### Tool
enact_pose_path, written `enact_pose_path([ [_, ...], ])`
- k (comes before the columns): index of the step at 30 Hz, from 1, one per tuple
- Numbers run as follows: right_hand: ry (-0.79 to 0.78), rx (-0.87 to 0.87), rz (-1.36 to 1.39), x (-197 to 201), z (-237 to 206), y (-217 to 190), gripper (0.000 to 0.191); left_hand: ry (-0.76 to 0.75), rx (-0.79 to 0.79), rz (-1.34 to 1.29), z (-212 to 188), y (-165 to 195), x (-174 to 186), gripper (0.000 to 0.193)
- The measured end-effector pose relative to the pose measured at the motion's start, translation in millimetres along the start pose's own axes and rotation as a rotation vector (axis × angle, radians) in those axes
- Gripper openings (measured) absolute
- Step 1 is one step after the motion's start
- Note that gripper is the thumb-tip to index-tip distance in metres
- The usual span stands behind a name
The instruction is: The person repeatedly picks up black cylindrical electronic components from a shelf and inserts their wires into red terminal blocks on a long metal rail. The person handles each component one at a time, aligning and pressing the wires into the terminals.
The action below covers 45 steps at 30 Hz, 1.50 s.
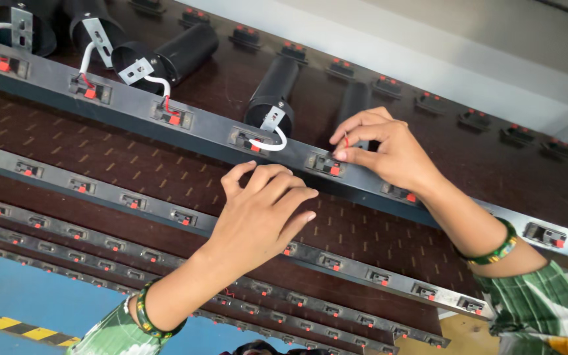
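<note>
My right hand [389,154] pinches a thin red wire [346,141] between thumb and forefinger, fingers nearly closed on it, tip just above a spring terminal [327,164] w/ red lever on the grey rail [205,135]. My left hand [264,210] lies palm-down, fingers loosely curled, holding nothing; fingertips rest at the rail edge just below that terminal, approx. beside it. The black cylindrical lamp [356,105] the wire seems to belong to lies just behind my right fingers, mostly hidden. Left of my fingers, another black lamp [274,92] is already wired w/ a white lead [267,142].

Risks, as I judge: wire is thin and bends easily; if the lever isn't pressed fully, the end may buckle or sit loose. Lamp is round, unclamped; a tug on the lead could roll it. Adjacent terminal is near, so mis-insertion is possible. Lower rails [165,210] lie near my left wrist.
</note>
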State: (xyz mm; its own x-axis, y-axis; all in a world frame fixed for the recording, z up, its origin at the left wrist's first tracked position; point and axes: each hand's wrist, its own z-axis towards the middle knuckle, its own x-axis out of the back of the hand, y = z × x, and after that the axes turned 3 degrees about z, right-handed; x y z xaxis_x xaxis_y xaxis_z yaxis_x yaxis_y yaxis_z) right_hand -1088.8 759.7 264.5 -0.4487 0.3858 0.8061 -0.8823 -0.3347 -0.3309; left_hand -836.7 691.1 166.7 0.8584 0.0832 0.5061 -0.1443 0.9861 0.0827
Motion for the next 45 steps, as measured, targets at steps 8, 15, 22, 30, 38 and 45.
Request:
enact_pose_path([
  [8, 0.073, 0.054, -0.052, -6.2, -0.2, -9.3, 0.010, 0.092, -0.006, 0.170, 1.4, -3.0, -9.9, 0.036],
  [15, 0.174, 0.176, -0.172, -14.6, -7.1, -12.9, 0.017, 0.105, -0.018, 0.222, 1.0, -8.6, -19.0, 0.046],
  [22, 0.321, -0.082, 0.506, 5.0, 4.4, 9.8, 0.005, 0.096, -0.024, 0.208, 1.1, -14.8, -26.1, 0.048],
  [30, 0.090, 0.112, 0.116, 15.8, -2.7, -17.4, 0.007, 0.098, -0.035, 0.210, -0.4, -21.4, -26.6, 0.047],
  [38, -0.067, 0.224, -0.382, 4.6, 13.1, -46.4, 0.014, 0.127, -0.040, 0.210, 0.0, -23.8, -26.7, 0.045],
  [45, 0.008, 0.198, -0.418, -4.0, 12.9, -48.4, 0.014, 0.147, -0.072, 0.236, -1.2, -26.2, -24.4, 0.039],
])
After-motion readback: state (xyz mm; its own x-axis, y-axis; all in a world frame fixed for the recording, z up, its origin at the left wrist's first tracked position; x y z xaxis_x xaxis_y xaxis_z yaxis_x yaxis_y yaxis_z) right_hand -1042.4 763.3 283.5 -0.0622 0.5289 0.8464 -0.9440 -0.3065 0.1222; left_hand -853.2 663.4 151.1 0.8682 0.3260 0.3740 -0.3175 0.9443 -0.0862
